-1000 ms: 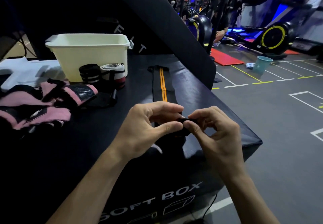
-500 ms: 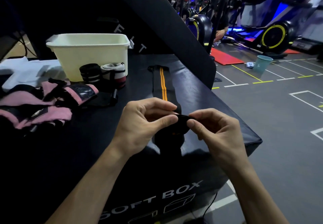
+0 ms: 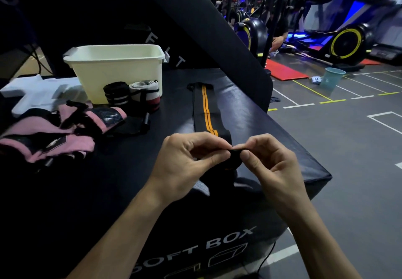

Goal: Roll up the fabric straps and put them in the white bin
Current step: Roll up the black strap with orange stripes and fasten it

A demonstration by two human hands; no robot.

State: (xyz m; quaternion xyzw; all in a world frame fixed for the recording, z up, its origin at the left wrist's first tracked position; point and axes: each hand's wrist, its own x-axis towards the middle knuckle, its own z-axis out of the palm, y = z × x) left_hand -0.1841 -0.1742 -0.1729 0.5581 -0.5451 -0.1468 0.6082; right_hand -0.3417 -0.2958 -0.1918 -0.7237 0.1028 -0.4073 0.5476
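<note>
Black strap (image 3: 206,113) extends toward 12 o'clock from its rolled end, pinched between left hand (image 3: 187,165) and right hand (image 3: 274,170).

Your black strap with two orange stripes (image 3: 205,109) lies flat along the box top toward its right edge, its near end rolled small. The white bin (image 3: 117,72) stands upright near the far edge.

Rolled straps (image 3: 132,96) fronting white bin (image 3: 115,69)
</note>
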